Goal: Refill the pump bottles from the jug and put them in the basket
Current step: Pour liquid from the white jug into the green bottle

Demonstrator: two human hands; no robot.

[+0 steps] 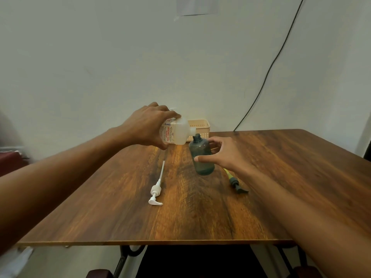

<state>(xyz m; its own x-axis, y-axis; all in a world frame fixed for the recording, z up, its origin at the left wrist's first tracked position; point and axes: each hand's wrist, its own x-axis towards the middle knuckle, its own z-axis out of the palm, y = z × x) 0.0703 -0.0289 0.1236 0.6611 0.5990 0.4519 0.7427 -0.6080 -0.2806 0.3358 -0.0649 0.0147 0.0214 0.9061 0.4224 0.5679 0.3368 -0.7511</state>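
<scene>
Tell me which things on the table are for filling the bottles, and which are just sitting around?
For the job:
- white jug, tipped in the left hand
- green bottle, open, steadied by the right hand
- white pump and dark pump, lying on the table
- basket

Just around:
- black cable on the wall
- paper stuck on the wall

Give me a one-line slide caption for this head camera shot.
Left hand tips the white jug toward the open green bottle, steadied by the right hand; two pumps lie on the table.
</scene>
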